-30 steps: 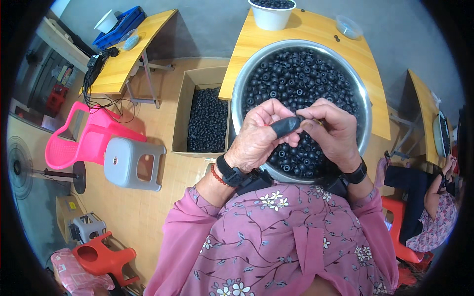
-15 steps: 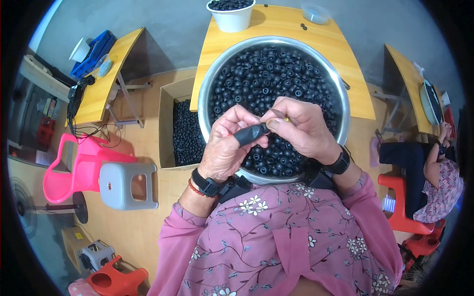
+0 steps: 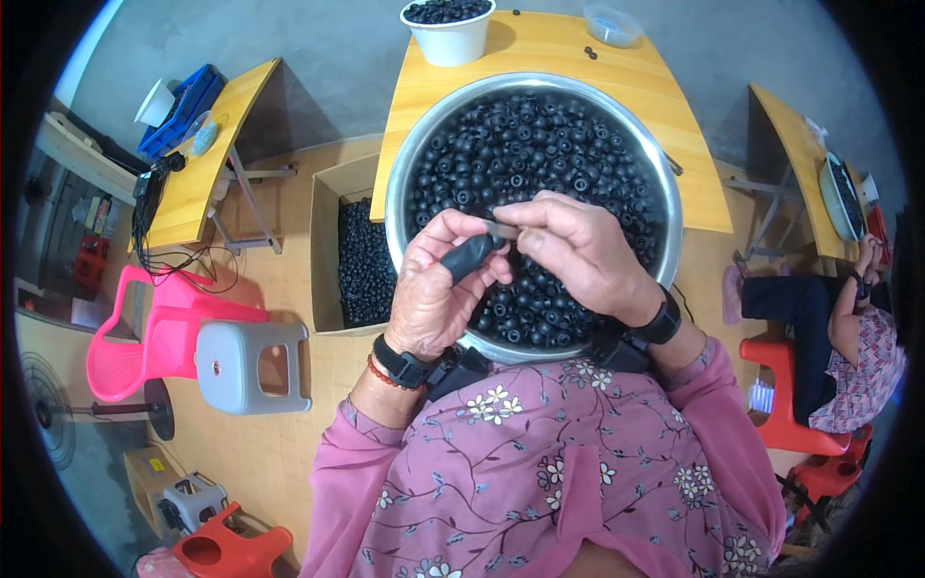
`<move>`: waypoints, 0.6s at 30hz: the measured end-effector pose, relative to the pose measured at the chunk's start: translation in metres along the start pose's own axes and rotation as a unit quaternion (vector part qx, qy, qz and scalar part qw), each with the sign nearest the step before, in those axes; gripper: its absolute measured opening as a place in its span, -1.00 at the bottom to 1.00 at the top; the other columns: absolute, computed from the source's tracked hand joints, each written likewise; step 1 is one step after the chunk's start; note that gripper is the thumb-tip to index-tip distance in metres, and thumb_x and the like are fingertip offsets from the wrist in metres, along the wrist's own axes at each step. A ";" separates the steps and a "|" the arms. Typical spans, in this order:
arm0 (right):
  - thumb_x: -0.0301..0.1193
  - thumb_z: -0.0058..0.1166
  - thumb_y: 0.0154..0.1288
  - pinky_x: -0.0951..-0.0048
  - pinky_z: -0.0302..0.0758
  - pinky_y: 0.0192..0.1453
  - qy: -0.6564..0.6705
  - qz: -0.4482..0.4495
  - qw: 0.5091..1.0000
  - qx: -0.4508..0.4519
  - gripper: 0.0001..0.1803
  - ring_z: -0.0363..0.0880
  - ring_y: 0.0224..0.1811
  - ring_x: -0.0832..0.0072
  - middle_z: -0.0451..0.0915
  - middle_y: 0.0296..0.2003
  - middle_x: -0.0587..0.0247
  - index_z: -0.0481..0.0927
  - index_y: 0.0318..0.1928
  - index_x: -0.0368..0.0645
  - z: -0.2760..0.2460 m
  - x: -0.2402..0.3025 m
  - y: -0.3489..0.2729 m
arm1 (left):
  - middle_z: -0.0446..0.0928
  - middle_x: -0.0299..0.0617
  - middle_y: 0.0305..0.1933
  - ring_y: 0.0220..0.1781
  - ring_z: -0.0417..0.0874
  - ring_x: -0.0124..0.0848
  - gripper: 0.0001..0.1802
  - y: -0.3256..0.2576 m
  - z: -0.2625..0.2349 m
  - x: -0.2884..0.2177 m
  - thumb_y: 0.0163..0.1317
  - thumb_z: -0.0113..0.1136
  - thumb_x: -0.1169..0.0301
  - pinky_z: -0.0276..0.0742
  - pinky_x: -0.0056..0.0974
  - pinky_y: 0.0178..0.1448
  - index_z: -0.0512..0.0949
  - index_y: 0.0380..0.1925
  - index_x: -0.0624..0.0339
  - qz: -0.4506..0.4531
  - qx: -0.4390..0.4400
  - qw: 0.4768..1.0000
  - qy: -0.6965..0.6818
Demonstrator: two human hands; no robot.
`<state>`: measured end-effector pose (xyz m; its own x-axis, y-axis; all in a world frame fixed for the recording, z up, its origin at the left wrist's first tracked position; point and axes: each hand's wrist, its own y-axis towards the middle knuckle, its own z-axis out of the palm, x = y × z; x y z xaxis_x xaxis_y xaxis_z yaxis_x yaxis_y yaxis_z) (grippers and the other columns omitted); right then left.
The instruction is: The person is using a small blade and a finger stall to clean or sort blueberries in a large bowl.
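Note:
Over a wide steel basin, my two hands meet at the fingertips. My left hand (image 3: 430, 289) is closed, its thumb covered by a black sleeve (image 3: 469, 258). A small black part (image 3: 496, 236) is pinched at its fingertips, mostly hidden by the thumb and fingers. My right hand (image 3: 584, 252) pinches a short, thin, flat strip like a small blade (image 3: 505, 230), its end against that part. Beneath them the steel basin (image 3: 671, 226) is filled with small round black parts (image 3: 540, 144), each with a hole or raised ring.
The basin rests on a yellow table (image 3: 665, 91) bearing a white bucket (image 3: 451, 39) of black parts and a clear tub (image 3: 613, 27). Left of it stand a cardboard box (image 3: 328, 250) of black parts, a grey stool (image 3: 224, 366) and a pink chair (image 3: 125, 337). Another person (image 3: 853, 356) sits at right.
Both hands have shifted slightly left. The right fingers have straightened along the flat strip, which now shows more plainly against the small part. The left thumb has tilted.

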<state>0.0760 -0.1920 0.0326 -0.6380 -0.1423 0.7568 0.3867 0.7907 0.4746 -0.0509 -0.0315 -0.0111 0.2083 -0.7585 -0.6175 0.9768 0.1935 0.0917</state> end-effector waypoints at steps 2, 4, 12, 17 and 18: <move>-0.51 0.14 0.40 0.38 0.56 -0.24 -0.022 0.000 1.000 0.010 -0.75 0.67 -0.32 0.28 0.61 -0.32 0.13 0.64 0.04 -0.30 0.000 0.002 0.001 | 0.65 0.00 -0.06 -0.16 0.72 -0.31 -0.71 0.000 -0.002 0.001 0.39 0.25 0.40 0.71 -0.17 0.04 0.50 0.01 0.31 0.014 0.007 1.000 -0.015; -0.51 0.19 0.37 0.41 0.55 -0.30 -0.011 -0.011 1.000 0.004 -0.76 0.67 -0.35 0.32 0.61 -0.33 0.15 0.66 0.01 -0.27 0.001 0.002 0.001 | 0.65 0.00 -0.07 -0.17 0.72 -0.26 -0.74 0.000 -0.004 0.001 0.39 0.23 0.39 0.66 -0.13 0.02 0.51 -0.02 0.28 0.017 0.011 1.000 -0.021; -0.53 0.22 0.34 0.43 0.56 -0.32 -0.038 -0.037 0.999 0.007 -0.75 0.67 -0.38 0.34 0.59 -0.35 0.16 0.68 0.01 -0.27 0.001 -0.001 0.000 | 0.66 0.00 -0.08 -0.16 0.73 -0.31 -0.75 0.001 -0.006 0.002 0.40 0.21 0.40 0.72 -0.17 0.01 0.50 -0.02 0.30 0.019 0.017 0.999 -0.022; -0.54 0.23 0.33 0.42 0.56 -0.33 -0.039 -0.037 0.999 0.005 -0.75 0.66 -0.37 0.35 0.59 -0.35 0.17 0.69 0.01 -0.27 0.002 -0.001 0.000 | 0.66 0.00 -0.10 -0.18 0.73 -0.31 -0.80 0.001 -0.003 0.001 0.42 0.16 0.46 0.72 -0.17 0.01 0.50 -0.03 0.31 0.015 0.010 0.999 -0.027; -0.54 0.23 0.33 0.42 0.56 -0.33 -0.037 -0.036 0.999 0.004 -0.75 0.66 -0.38 0.35 0.59 -0.35 0.17 0.69 0.01 -0.27 0.002 -0.001 0.000 | 0.66 0.00 -0.11 -0.18 0.73 -0.31 -0.81 0.001 -0.003 0.001 0.42 0.15 0.47 0.72 -0.17 0.00 0.50 -0.03 0.31 0.016 0.010 0.999 -0.026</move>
<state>0.0753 -0.1907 0.0311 -0.7118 -0.1538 0.6853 0.3331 0.7850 0.5222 -0.0502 -0.0304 -0.0138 0.2403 -0.7840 -0.5724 0.9705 0.2054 0.1262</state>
